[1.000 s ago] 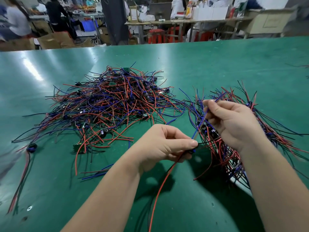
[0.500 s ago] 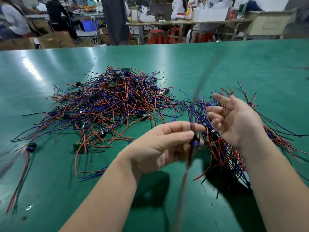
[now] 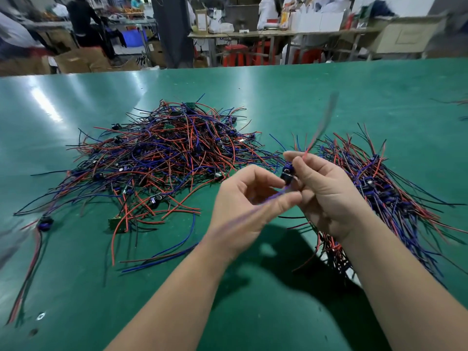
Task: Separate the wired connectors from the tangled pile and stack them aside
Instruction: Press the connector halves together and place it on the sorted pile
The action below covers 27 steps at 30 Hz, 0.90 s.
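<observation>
A big tangled pile (image 3: 172, 158) of red, blue and black wired connectors lies on the green table (image 3: 278, 102), left of centre. A sorted stack (image 3: 379, 191) of connectors lies on the right, partly under my right arm. In front of the two heaps, my right hand (image 3: 326, 198) grips one black-and-blue wired connector (image 3: 287, 173). Its red wire, blurred, sticks up past my fingertips. My left hand (image 3: 248, 209) is close beside it and pinches the blurred blue wire that runs down-left from the connector.
A lone connector (image 3: 45, 220) with long wires lies near the table's left edge. A small green circuit board (image 3: 117, 224) and loose blue wires (image 3: 164, 254) sit in front of the pile. Behind the far table edge are workbenches, red stools, boxes and people.
The connector has gone from my left hand's pinch to my right hand. Its wires swung from hanging down to pointing up and left. Both hands rose and came closer together.
</observation>
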Tool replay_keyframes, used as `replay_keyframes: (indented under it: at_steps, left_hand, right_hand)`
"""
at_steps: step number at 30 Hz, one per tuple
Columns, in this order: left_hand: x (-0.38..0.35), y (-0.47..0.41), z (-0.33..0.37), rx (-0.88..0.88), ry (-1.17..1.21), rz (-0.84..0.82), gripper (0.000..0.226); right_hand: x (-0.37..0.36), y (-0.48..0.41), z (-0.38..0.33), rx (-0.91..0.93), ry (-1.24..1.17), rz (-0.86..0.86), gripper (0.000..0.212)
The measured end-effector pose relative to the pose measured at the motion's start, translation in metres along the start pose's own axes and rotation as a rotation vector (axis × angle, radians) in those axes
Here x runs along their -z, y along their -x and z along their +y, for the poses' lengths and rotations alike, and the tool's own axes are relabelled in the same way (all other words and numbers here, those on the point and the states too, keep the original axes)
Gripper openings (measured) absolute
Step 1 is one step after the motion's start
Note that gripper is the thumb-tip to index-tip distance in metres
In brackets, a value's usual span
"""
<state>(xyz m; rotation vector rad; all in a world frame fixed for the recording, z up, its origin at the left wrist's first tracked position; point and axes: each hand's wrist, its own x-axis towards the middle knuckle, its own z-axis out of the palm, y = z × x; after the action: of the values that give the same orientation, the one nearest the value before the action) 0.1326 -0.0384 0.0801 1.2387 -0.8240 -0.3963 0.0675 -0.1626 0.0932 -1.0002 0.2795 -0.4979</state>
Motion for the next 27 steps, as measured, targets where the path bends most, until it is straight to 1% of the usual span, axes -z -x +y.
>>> replay_keyframes:
  at_steps: [1, 2, 3, 4, 5, 7, 8, 9, 10, 11, 13, 14, 16, 18, 19, 22, 25, 26, 27]
  left_hand:
    - [0.000, 0.001, 0.000, 0.009, -0.009, -0.070, 0.025]
    - [0.001, 0.001, 0.000, 0.024, -0.038, -0.101, 0.028]
    - [0.001, 0.001, 0.001, 0.036, -0.070, -0.094, 0.035]
    - [0.002, -0.001, -0.001, 0.057, -0.077, -0.051, 0.040]
    - [0.002, -0.002, 0.000, 0.095, -0.046, 0.005, 0.039]
    - [0.002, -0.003, 0.002, 0.208, 0.125, 0.064, 0.017]
    - [0.001, -0.003, 0.001, 0.254, 0.170, 0.085, 0.017]
    - [0.000, -0.002, 0.000, 0.282, 0.173, 0.089, 0.022]
    - [-0.001, -0.002, -0.001, 0.297, 0.149, 0.092, 0.022]
    - [-0.001, -0.002, -0.002, 0.310, 0.118, 0.097, 0.017]
    - [0.000, -0.001, -0.001, 0.358, 0.070, 0.055, 0.011]
    - [0.002, -0.001, -0.001, 0.403, 0.050, 0.002, 0.011]
    - [0.007, 0.001, 0.000, 0.517, -0.031, -0.185, 0.014]
    - [0.008, 0.005, 0.001, 0.613, -0.105, -0.375, 0.020]
    - [0.007, 0.006, 0.001, 0.633, -0.120, -0.425, 0.022]
    - [0.011, 0.005, 0.001, 0.645, -0.141, -0.480, 0.022]
    - [0.018, 0.006, 0.003, 0.667, -0.245, -0.566, 0.019]
    - [0.018, 0.006, 0.003, 0.658, -0.259, -0.534, 0.018]
    - [0.016, 0.005, 0.002, 0.639, -0.238, -0.446, 0.017]
  right_hand:
    - [0.000, -0.001, -0.001, -0.003, -0.014, 0.034, 0.015]
    - [0.001, -0.002, -0.003, -0.005, -0.019, 0.063, 0.012]
    - [0.002, -0.003, -0.005, -0.007, -0.013, 0.081, 0.011]
    - [0.004, -0.003, -0.006, -0.006, 0.003, 0.085, 0.010]
    - [0.006, -0.003, -0.007, -0.006, 0.034, 0.074, 0.011]
    - [0.007, -0.002, -0.007, -0.009, 0.139, 0.017, 0.012]
    - [0.007, -0.001, -0.005, -0.012, 0.197, -0.020, 0.012]
    - [0.006, 0.000, -0.003, -0.017, 0.251, -0.049, 0.013]
    - [0.005, 0.001, 0.000, -0.021, 0.304, -0.065, 0.016]
    - [0.004, 0.002, 0.003, -0.020, 0.358, -0.059, 0.018]
    - [0.003, 0.002, 0.004, 0.016, 0.422, -0.010, 0.020]
    - [0.004, 0.001, 0.002, 0.046, 0.416, 0.024, 0.018]
    - [0.011, -0.002, -0.009, 0.098, 0.325, 0.126, 0.012]
    - [0.022, -0.004, -0.021, 0.119, 0.216, 0.248, 0.021]
    - [0.025, -0.004, -0.025, 0.118, 0.181, 0.286, 0.023]
    - [0.026, -0.002, -0.026, 0.095, 0.139, 0.303, 0.019]
    - [0.025, -0.004, -0.028, 0.115, 0.049, 0.353, 0.023]
    - [0.026, -0.006, -0.030, 0.128, 0.000, 0.388, 0.023]
    - [0.027, -0.007, -0.031, 0.134, -0.040, 0.424, 0.020]
